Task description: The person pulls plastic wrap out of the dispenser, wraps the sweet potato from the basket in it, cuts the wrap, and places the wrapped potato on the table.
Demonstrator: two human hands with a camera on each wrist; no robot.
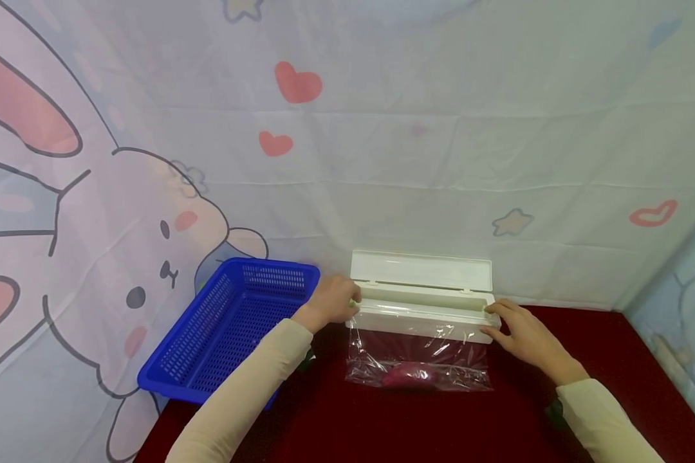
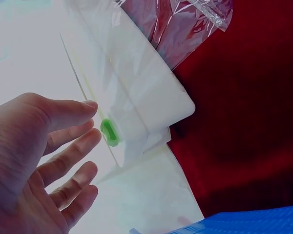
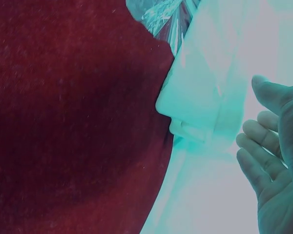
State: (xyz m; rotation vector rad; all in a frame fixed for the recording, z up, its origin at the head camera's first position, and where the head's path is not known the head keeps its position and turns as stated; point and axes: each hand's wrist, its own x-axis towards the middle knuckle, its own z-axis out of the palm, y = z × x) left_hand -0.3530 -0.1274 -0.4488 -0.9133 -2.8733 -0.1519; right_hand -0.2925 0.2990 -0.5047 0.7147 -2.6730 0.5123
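A long white cling film dispenser (image 1: 423,323) lies with its hinged lid (image 1: 423,270) raised at the back. Clear cling film (image 1: 463,360) hangs from its front over a pink rounded object (image 1: 410,375) on the dark red surface. My left hand (image 1: 331,301) is at the dispenser's left end; the left wrist view shows its fingers loosely bent, close to a small green piece (image 2: 109,132) on the box. At the right end is my right hand (image 1: 524,331), thumb by the front corner and fingers above. In the right wrist view its fingers are spread beside the box end.
A blue plastic basket (image 1: 179,392) with perforated walls stands on the left, beside my left forearm. The dark red tabletop (image 1: 428,427) extends in front of the dispenser. Behind the table hangs a pale cloth backdrop (image 1: 382,154) printed with a rabbit, hearts and stars.
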